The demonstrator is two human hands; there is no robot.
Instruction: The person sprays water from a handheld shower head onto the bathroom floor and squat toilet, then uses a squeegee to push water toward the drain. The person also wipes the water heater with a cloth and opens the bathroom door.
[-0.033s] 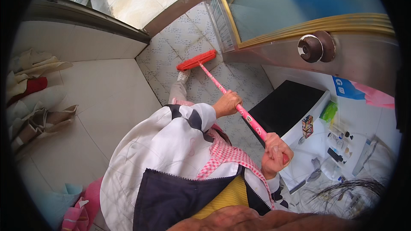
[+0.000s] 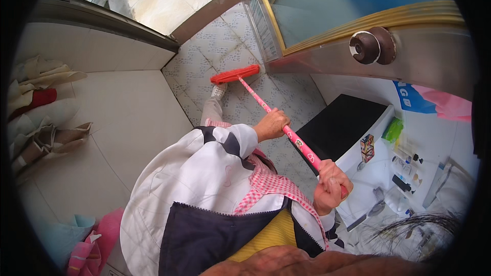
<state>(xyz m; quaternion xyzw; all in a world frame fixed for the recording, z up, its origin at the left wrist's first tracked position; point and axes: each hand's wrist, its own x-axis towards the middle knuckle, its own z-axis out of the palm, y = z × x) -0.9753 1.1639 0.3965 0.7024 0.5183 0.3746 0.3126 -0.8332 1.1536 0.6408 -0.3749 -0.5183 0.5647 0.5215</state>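
Note:
A broom with a pink patterned handle (image 2: 302, 145) slants across the view, and its red head (image 2: 235, 74) rests on the tiled floor next to a white shoe (image 2: 219, 91). Partway down the handle, my left hand (image 2: 272, 124) is wrapped round it. Higher up, my right hand (image 2: 331, 186) grips the handle near its top, where the reddish end shows past the fingers. The bristles' underside is hidden.
To the right stands a door with a round knob (image 2: 372, 46) and a gold-edged glass panel. Below it, a white cabinet with a black top (image 2: 342, 128) adjoins small bottles (image 2: 406, 168). Cloths (image 2: 46, 117) hang on the left tiled wall. A raised sill (image 2: 207, 15) crosses the doorway.
The broom head has turned slightly, its right end sitting a little lower in view. Both hands keep their hold on the handle. The door and cabinet appear slightly shifted in view.

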